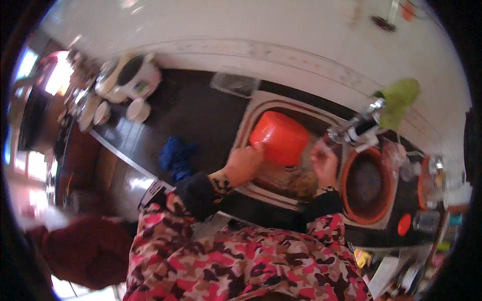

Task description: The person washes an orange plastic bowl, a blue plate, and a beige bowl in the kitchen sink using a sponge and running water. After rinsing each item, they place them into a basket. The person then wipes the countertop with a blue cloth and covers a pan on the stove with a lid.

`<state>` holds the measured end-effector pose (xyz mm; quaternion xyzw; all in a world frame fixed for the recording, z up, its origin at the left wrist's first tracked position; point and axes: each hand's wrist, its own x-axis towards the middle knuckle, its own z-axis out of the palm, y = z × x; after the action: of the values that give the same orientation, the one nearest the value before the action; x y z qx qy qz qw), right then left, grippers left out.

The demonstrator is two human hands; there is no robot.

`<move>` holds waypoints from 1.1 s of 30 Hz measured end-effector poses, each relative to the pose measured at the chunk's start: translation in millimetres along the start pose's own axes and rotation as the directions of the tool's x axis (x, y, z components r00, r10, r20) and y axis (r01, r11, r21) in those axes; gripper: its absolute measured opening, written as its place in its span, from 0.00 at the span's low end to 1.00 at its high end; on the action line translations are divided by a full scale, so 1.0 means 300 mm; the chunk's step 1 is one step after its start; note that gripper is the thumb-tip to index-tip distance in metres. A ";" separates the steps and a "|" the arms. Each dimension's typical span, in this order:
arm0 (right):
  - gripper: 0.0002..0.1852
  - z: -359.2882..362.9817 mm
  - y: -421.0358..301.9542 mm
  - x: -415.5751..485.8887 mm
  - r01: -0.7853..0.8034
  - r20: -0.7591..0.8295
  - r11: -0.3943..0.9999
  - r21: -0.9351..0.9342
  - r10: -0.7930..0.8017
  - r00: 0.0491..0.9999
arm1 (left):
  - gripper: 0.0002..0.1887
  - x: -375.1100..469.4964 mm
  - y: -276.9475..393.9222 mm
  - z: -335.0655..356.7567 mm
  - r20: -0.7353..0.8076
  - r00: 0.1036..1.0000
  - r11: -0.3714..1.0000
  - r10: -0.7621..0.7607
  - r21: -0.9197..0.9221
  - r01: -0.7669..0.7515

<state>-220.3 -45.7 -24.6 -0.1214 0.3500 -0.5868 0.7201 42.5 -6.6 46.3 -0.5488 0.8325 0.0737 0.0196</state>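
Observation:
Over the sink [245, 131] my left hand [246, 161] grips the lower left edge of a red-orange plastic bowl [280, 137], which is tilted with its smooth outer side showing. My right hand [324, 160] is at the sink's right side, below the faucet [339, 131], and apart from the bowl; its fingers are blurred, so whether it holds anything is unclear. Below the bowl, the basin holds something brownish [303, 182], too blurred to name.
Right of the sink stands a round orange-brown tub [344, 188]. A blue cloth [177, 156] lies on the dark counter to the left, with a white rice cooker [141, 81] and a small white cup [138, 110] farther back. A clear plastic container [235, 83] stands behind the sink.

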 end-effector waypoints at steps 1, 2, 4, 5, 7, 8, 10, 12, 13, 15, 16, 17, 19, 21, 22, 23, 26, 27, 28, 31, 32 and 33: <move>0.08 0.018 0.003 -0.007 0.010 -0.036 0.994 -0.105 -0.014 0.999 | 0.17 0.029 0.009 -0.008 0.059 0.998 0.997 0.029 0.076 -0.034; 0.09 0.033 0.015 0.007 0.097 -0.029 0.984 -0.148 -0.103 0.994 | 0.16 0.052 0.015 -0.002 -0.045 0.992 0.987 0.115 0.122 -0.108; 0.11 0.067 0.054 -0.010 0.394 0.154 0.794 -0.462 -0.366 0.918 | 0.11 0.072 0.041 0.003 -0.031 0.978 0.958 0.207 0.210 -0.196; 0.12 0.080 0.074 -0.020 0.560 0.333 0.499 -0.661 -0.474 0.815 | 0.11 0.088 0.059 0.008 -0.034 0.968 0.946 0.250 0.220 -0.237; 0.12 0.094 0.104 -0.018 0.686 0.663 -0.126 -0.717 -0.428 0.614 | 0.10 0.123 0.094 0.019 -0.016 0.946 0.918 0.323 0.247 -0.309; 0.13 0.093 0.107 -0.004 0.681 0.774 -0.368 -0.633 -0.328 0.541 | 0.13 0.136 0.111 0.020 0.024 0.934 0.894 0.356 0.281 -0.348; 0.13 0.058 0.087 0.032 0.615 0.770 -0.491 -0.617 -0.216 0.600 | 0.19 0.154 0.140 0.018 0.061 0.904 0.835 0.423 0.360 -0.415; 0.15 -0.004 0.030 0.110 0.501 0.567 -0.295 -0.814 -0.215 0.795 | 0.19 0.153 0.142 0.007 0.012 0.862 0.798 0.507 0.371 -0.474; 0.16 -0.043 0.004 0.145 0.418 0.451 -0.187 -0.889 -0.193 0.872 | 0.19 0.144 0.134 0.000 0.008 0.842 0.781 0.540 0.369 -0.504; 0.18 -0.134 -0.035 0.170 0.175 0.172 0.027 -0.984 -0.096 0.980 | 0.21 0.118 0.100 -0.011 -0.038 0.843 0.809 0.537 0.309 -0.501; 0.20 -0.184 -0.047 0.154 0.186 0.168 0.215 -0.959 -0.102 0.981 | 0.23 0.100 0.081 -0.010 -0.077 0.847 0.829 0.525 0.272 -0.489; 0.21 -0.226 -0.059 0.136 0.164 0.133 0.396 -0.904 -0.103 0.986 | 0.24 0.081 0.063 -0.006 -0.035 0.877 0.860 0.479 0.222 -0.460; 0.23 -0.269 -0.066 0.110 0.100 0.057 0.591 -0.800 -0.091 0.994 | 0.27 0.055 0.031 0.011 0.025 0.929 0.917 0.369 0.151 -0.368; 0.24 -0.274 -0.047 0.061 0.008 -0.025 0.645 -0.764 -0.041 0.999 | 0.30 0.053 0.021 0.041 0.098 0.961 0.962 0.258 -0.116 -0.247; 0.23 -0.265 -0.042 0.042 0.010 -0.056 0.652 -0.758 -0.080 0.995 | 0.29 0.063 0.022 0.057 0.089 0.970 0.942 0.228 -0.273 -0.196; 0.23 -0.250 -0.038 0.023 0.021 -0.074 0.658 -0.753 -0.116 0.991 | 0.28 0.076 0.028 0.071 0.101 0.977 0.897 0.185 -0.424 -0.126; 0.19 -0.195 -0.045 -0.025 0.133 -0.109 0.585 -0.800 -0.359 0.927 | 0.19 0.132 0.055 0.093 -0.105 0.937 0.764 0.333 -0.552 -0.333; 0.18 -0.177 -0.052 -0.039 0.146 -0.140 0.552 -0.821 -0.442 0.886 | 0.16 0.150 0.064 0.090 0.104 0.966 0.698 0.238 -0.709 -0.096; 0.18 -0.162 -0.062 -0.054 0.214 -0.112 0.566 -0.796 -0.486 0.867 | 0.13 0.165 0.073 0.083 0.324 0.930 0.591 0.173 -0.790 0.165; 0.17 -0.128 -0.089 -0.101 0.271 -0.175 0.692 -0.669 -0.501 0.848 | 0.11 0.199 0.097 0.052 0.653 0.731 0.169 0.199 -0.758 0.630; 0.16 -0.119 -0.092 -0.115 0.259 -0.220 0.760 -0.596 -0.465 0.858 | 0.11 0.207 0.108 0.045 0.699 0.682 0.030 0.215 -0.703 0.711; 0.15 -0.111 -0.092 -0.128 0.282 -0.210 0.817 -0.503 -0.432 0.877 | 0.12 0.215 0.122 0.041 0.710 0.663 -0.109 0.239 -0.659 0.745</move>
<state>-265.3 -9.9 -18.6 -0.2568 0.5587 -0.6250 0.4810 -17.2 -49.3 30.5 -0.4860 0.2944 0.8195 -0.0748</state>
